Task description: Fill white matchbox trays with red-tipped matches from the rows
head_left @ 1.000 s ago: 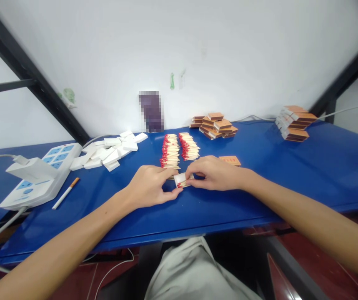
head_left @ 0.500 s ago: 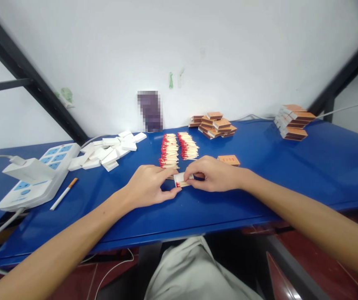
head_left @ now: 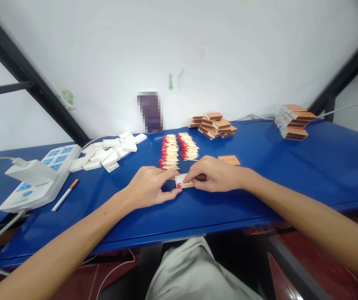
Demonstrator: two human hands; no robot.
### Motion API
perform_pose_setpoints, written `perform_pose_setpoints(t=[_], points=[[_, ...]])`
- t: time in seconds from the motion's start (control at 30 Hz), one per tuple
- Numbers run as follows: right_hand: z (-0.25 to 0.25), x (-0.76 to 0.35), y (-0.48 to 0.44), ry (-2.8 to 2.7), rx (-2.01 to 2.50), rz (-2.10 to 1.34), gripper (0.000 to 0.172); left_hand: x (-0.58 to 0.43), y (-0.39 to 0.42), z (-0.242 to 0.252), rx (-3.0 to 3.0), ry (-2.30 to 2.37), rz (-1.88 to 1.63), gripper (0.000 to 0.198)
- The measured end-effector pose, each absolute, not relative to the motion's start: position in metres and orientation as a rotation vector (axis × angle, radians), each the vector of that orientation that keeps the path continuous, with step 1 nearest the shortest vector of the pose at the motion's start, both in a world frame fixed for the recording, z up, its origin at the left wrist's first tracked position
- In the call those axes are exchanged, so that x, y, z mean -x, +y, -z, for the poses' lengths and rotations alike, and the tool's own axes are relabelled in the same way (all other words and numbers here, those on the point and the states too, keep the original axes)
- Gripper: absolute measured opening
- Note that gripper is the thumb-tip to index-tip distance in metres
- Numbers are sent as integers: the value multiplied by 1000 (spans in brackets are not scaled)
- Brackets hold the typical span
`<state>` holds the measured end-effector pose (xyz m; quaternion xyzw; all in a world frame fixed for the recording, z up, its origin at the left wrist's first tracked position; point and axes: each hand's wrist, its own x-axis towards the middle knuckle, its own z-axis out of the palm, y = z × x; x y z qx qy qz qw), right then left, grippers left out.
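My left hand [head_left: 150, 186] grips the left end of a small white matchbox tray [head_left: 181, 178] between thumb and fingers, close above the blue table. A few red-headed matches [head_left: 185, 185] lie along the near side inside it. My right hand [head_left: 214, 174] is closed over the tray's right part, its fingertips down on these matches. Just behind are two piles of loose matches, a larger left pile [head_left: 169, 152] and a smaller right pile [head_left: 189, 146], red heads to the left. An orange matchbox [head_left: 229, 160] lies behind my right wrist.
White trays [head_left: 103, 152] are heaped at the left. Orange matchbox sleeves [head_left: 218, 125] are piled at the back, with more stacked boxes [head_left: 294, 121] at the right. A power strip [head_left: 46, 177] and a cigarette [head_left: 65, 195] lie at the left of the blue table [head_left: 275, 166].
My right fingertips have moved slightly from the tray's upper edge down onto the matches inside. My left hand keeps its grip on the tray. The view has shifted very slightly.
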<state>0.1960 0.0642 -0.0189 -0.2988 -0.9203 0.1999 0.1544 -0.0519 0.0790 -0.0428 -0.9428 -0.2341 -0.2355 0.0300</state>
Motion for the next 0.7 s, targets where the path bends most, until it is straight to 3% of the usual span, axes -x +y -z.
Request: perform_pose_setpoints(t=[0.17,0.43,0.7], points=[[17,-198,63,-2626,857,-510,28,51,78,41,2917,-727,706,30],[8,-218,79,-2375,1301,-11,26,50,75,38,2970,-777,658,31],[22,-226,94,-2489,1347,-176,18,50,75,37,2984,-720,634,29]])
